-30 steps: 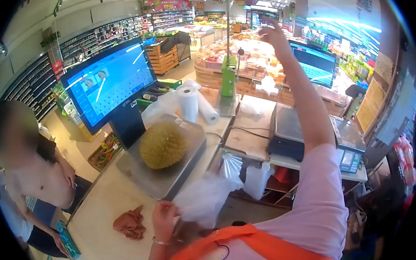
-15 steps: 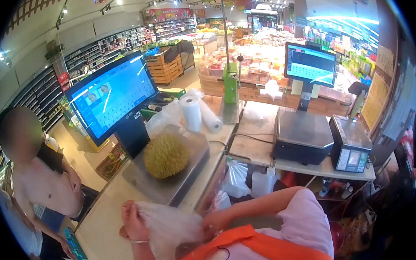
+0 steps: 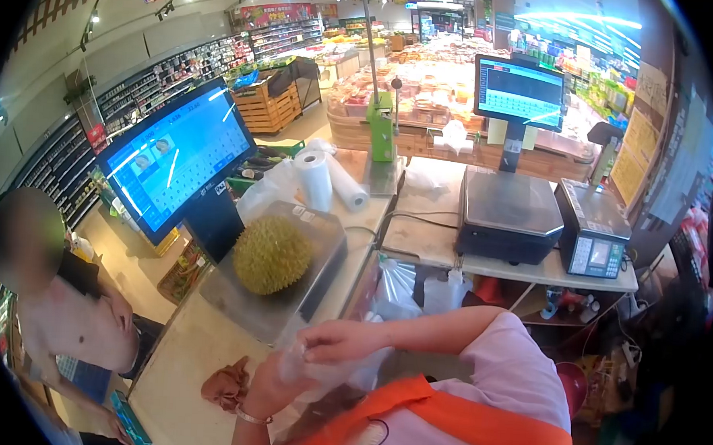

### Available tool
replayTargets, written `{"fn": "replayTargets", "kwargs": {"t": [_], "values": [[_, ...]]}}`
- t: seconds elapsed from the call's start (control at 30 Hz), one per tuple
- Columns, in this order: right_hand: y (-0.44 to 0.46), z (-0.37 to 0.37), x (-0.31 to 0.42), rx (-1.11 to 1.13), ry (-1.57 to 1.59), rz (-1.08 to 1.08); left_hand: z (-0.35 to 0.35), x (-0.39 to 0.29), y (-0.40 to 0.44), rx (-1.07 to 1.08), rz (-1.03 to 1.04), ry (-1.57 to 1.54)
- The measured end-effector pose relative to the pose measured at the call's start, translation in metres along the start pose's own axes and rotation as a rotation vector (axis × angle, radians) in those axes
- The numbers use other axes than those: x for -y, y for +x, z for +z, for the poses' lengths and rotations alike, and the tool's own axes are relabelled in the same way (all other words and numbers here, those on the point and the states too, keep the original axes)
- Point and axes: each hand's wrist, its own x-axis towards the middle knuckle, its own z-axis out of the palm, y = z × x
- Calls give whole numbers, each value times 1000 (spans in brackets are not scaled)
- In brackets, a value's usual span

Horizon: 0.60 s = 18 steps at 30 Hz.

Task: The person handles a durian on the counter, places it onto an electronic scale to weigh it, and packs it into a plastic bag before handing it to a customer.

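Observation:
My left hand (image 3: 280, 377), with a bracelet at the wrist, has a thin clear plastic bag (image 3: 324, 379) around its fingers. Fingers bent, my right hand (image 3: 341, 340) pinches the same bag close beside the left one. Just beyond both hands, a spiky green-yellow durian (image 3: 272, 255) rests on the metal scale plate (image 3: 323, 245). A crumpled reddish-brown cloth (image 3: 227, 383) lies on the counter left of my left hand.
A touch screen (image 3: 178, 161) stands behind the durian, with plastic bag rolls (image 3: 313, 180) to its right. A second scale (image 3: 510, 214) and screen (image 3: 518, 92) are on the right counter. At the left edge stands a person (image 3: 77, 325) near a teal box (image 3: 131, 420).
My right hand has come down from its raised reach to the bag at my left hand. Both hands are now closer together, and the bag is bunched between them.

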Motion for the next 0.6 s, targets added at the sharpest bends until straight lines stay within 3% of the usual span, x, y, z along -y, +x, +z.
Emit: {"fn": "replayTargets", "kwargs": {"t": [0.07, 0.17, 0.23, 0.3, 0.37, 0.43, 0.47, 0.5, 0.57, 0.6], "values": [[0, -1, 2, -18, -79, -17, -5, -4, 0, 167, -198, 133], [-3, -7, 17, 27, -145, -94, -12, 25, 1, -63, 100, -115], [-2, -7, 25, 128, -156, -100, -17, -17, 10, -236, 298, 12], [1, -6, 33, 150, -239, -34, -19, -33, 16, -171, 348, 91], [0, -6, 49, 141, -323, 62, -16, -25, 19, 127, 233, 108], [-6, -10, 68, 134, -382, 190, -20, -15, 21, 145, 6, 261], [-10, -16, 53, 102, -480, 119, -23, -5, 18, 161, -132, 329], [-16, -21, 35, 74, -569, 44, -25, 12, 11, 30, -67, 77], [-23, -36, 25, 374, -419, 375, -27, 24, 3, -167, 101, -312], [-33, -44, 0, 393, -254, 334, -27, 30, -1, -164, 119, -466]]}}
